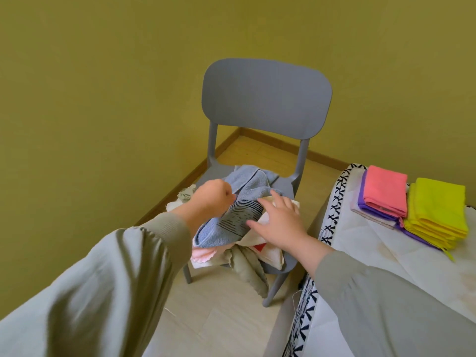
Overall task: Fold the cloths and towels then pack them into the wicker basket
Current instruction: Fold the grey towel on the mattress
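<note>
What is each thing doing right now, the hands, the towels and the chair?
Left hand, curled, gripping the blue towel.
Right hand, fingers straight, at the cream cloth.
Blue towel, unfolded, crumpled on the heap.
Cream cloth, unfolded, under the blue towel.
Chair, upright, seat heaped with loose cloths.
Pink cloth, folded, atop a stack on the mattress.
Yellow cloths, folded, stacked beside the pink one.
</note>
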Demonstrator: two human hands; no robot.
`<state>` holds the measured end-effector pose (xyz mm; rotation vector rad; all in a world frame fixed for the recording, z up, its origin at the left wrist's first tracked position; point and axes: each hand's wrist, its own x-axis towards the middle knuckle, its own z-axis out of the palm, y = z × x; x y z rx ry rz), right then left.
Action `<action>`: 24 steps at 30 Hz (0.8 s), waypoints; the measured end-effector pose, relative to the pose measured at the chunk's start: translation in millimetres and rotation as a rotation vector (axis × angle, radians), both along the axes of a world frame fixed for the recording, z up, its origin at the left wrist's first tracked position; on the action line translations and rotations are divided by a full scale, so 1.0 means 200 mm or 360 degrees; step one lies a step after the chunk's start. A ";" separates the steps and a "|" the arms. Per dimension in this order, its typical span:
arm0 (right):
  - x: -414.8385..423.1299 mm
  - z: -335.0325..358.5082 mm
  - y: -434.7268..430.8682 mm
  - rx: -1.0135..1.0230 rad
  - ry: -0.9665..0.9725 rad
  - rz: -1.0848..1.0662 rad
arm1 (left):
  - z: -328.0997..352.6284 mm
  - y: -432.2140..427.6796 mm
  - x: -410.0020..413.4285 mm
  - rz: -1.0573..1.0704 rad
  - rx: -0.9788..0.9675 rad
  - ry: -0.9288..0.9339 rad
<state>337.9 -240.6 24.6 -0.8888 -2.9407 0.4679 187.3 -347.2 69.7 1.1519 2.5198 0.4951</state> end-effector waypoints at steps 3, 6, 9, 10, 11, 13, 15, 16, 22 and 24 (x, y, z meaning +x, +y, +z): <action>-0.07 -0.01 -0.07 0.0040 -0.0146 0.0273 | -0.09 -0.06 0.01 0.0088 -0.0179 0.0025; -0.14 -0.04 -0.11 0.0231 -0.0267 0.0338 | -0.17 -0.12 -0.02 0.0152 -0.0008 -0.0150; -0.19 -0.03 -0.10 0.0025 0.0001 0.0023 | -0.20 -0.16 -0.02 0.0283 0.0263 -0.0195; -0.20 -0.01 -0.08 -0.0131 0.0148 -0.0138 | -0.20 -0.17 -0.02 0.0324 0.0357 -0.0158; -0.20 0.00 -0.06 -0.0261 0.0316 -0.0302 | -0.20 -0.18 -0.01 0.0338 0.0435 -0.0132; -0.21 0.06 -0.02 -0.0305 0.0673 -0.0524 | -0.21 -0.19 -0.01 0.0279 0.0509 -0.0170; -0.21 0.13 0.01 -0.0291 0.0944 -0.0699 | -0.22 -0.20 0.00 0.0179 0.0464 -0.0280; -0.21 0.16 0.03 -0.0318 0.1083 -0.0808 | -0.23 -0.19 0.01 0.0130 0.0431 -0.0299; -0.18 0.10 0.15 -0.0502 0.0878 -0.0691 | -0.20 -0.08 0.11 0.0617 0.0780 -0.1434; -0.17 0.07 0.13 -0.0551 0.0697 -0.0493 | -0.17 -0.05 0.13 0.0627 0.0753 -0.1762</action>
